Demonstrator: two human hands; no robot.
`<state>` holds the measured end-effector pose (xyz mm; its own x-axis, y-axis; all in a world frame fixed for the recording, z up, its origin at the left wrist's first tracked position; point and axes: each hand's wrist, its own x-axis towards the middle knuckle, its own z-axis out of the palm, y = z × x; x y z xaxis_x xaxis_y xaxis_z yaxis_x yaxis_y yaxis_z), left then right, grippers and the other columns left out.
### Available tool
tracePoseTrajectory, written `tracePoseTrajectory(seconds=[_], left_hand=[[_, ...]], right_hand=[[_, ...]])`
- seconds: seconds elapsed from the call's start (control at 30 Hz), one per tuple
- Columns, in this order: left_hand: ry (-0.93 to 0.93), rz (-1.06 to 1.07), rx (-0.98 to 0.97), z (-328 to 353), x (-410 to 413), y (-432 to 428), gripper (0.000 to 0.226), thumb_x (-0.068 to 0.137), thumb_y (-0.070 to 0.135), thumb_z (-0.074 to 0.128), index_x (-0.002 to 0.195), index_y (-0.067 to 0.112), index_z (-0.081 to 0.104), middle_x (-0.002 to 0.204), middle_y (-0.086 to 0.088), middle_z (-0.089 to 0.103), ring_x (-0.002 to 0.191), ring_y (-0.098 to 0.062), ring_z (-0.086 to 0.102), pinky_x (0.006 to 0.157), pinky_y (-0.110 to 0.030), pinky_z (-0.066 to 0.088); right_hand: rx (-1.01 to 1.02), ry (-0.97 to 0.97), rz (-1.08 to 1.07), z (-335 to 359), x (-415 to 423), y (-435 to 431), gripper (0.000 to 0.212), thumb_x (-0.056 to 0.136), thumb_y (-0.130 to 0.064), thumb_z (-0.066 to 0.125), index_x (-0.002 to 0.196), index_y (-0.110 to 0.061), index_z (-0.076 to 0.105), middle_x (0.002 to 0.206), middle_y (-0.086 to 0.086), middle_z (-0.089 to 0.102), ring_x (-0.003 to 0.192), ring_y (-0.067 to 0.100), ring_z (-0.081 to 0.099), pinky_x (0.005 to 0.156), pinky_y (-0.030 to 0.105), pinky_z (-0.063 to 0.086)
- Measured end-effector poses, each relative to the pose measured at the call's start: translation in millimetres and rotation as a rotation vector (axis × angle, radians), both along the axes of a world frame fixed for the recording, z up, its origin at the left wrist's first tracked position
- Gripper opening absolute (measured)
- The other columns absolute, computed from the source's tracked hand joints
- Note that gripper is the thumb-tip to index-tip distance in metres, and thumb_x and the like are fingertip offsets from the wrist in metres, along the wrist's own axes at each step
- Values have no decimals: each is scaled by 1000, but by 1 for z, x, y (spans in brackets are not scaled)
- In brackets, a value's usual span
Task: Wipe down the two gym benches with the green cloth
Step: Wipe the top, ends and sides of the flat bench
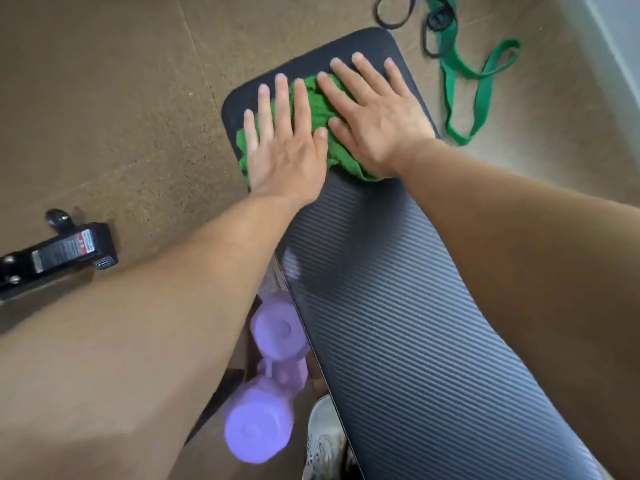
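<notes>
A black ribbed gym bench (pixel 398 306) runs from the bottom right up to the top centre. The green cloth (pixel 313 109) lies bunched on its far end. My left hand (pixel 284 147) presses flat on the cloth's left part, fingers spread. My right hand (pixel 374 116) presses flat on its right part, fingers reaching past the cloth onto the bare pad. Both palms hide most of the cloth. Only one bench pad is in view.
Two purple dumbbells (pixel 263 403) lie on the floor left of the bench. A black metal frame foot (pixel 59 258) with a label sits at the left edge. Green (pixel 481 81) and black (pixel 394 12) resistance bands lie on the brown floor beyond the bench. A shoe (pixel 323 441) shows at the bottom.
</notes>
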<state>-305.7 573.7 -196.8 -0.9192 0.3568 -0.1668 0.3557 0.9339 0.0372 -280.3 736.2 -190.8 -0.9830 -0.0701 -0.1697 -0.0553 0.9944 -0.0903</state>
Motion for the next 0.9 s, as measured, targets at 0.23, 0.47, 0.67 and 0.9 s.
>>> tracePoseTrajectory(seconds=[0.23,0.47,0.67,0.9], left_hand=[[16,-183,46,-1,69,32,63,102,39,23,157,12,7,166,-9,2,153,-30,1,121,-53,9],[-179,-311,-81,16,168,-52,71,98,44,39,157,15,9,166,-7,1,152,-29,8,120,-50,17],[-65,-222,-27,7,17,16,62,103,41,21,157,19,-1,166,-4,-8,153,-26,-4,123,-50,7],[-35,-214,-4,0,-44,51,59,105,39,15,157,19,-5,165,-2,-11,152,-25,-9,123,-49,1]], right_hand=[[-79,30,-280,-2,79,7,60,104,-39,27,158,-17,16,167,6,8,153,30,3,123,49,9],[-128,-138,-112,6,199,-50,65,100,-45,35,157,-15,23,165,10,13,152,33,11,118,53,23],[-101,0,-295,-7,52,-10,62,103,-45,23,159,-20,12,167,5,9,153,29,5,122,52,9],[-104,68,-363,-10,-12,14,63,102,-41,19,159,-17,8,167,6,4,153,29,-1,124,48,7]])
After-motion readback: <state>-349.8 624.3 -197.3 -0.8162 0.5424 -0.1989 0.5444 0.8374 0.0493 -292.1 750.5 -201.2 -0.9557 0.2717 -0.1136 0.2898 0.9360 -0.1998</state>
